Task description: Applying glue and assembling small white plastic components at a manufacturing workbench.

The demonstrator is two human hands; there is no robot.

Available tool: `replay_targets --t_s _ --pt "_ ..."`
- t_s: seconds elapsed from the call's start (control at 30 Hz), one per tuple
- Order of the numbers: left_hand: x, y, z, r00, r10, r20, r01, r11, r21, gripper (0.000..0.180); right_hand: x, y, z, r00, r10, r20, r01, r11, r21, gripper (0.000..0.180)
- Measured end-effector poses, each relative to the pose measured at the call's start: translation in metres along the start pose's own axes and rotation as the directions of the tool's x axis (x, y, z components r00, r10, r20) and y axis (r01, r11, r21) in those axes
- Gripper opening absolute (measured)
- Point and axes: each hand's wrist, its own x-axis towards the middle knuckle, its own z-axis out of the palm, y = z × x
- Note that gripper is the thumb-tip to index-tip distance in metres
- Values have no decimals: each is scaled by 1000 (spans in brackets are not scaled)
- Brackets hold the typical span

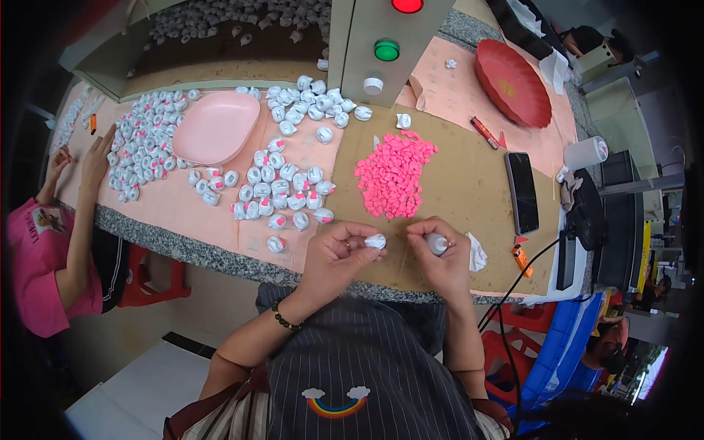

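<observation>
My left hand (339, 249) pinches a small white paper-wrapped ball (375, 241) between thumb and fingertips. A hand's width away, my right hand (445, 260) is curled round a rounded white object (437, 244); most of it is hidden by the fingers, so its kind is unclear. Just beyond both hands lies a heap of small bright pink pieces (396, 176) on brown cardboard (455, 183). To the left sit rows of white wrapped balls (279, 188), several with a pink piece on them. A crumpled white paper (477, 253) lies beside my right hand.
A pink tray (218, 126) stands among more wrapped balls, below a box with lit buttons (386, 50). On the right are a phone (522, 192), an orange lighter (522, 260), a red marker (485, 133) and a red plate (512, 82). Another person's arm (88, 191) rests at far left.
</observation>
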Motion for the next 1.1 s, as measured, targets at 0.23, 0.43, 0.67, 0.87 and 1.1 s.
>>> replay_targets --t_s 0.23,0.43,0.67,0.87,1.1 --pt "-1 -1 6 1000 11 25 -11 1000 -17 24 -23 -9 16 999 24 35 -33 955 295 11" --pt "-4 -4 5 997 54 48 -53 998 -20 25 -23 -3 13 984 -162 76 150 978 144 12" --pt "-3 -1 7 994 76 72 -81 995 57 23 -22 1 13 972 -223 79 215 972 99 12" --pt "-4 3 7 994 53 98 -71 978 197 20 -28 -5 10 994 -66 90 67 998 -7 14" --pt "-4 2 1 992 -22 121 -5 975 224 21 -29 5 17 953 -302 24 302 953 16 13"
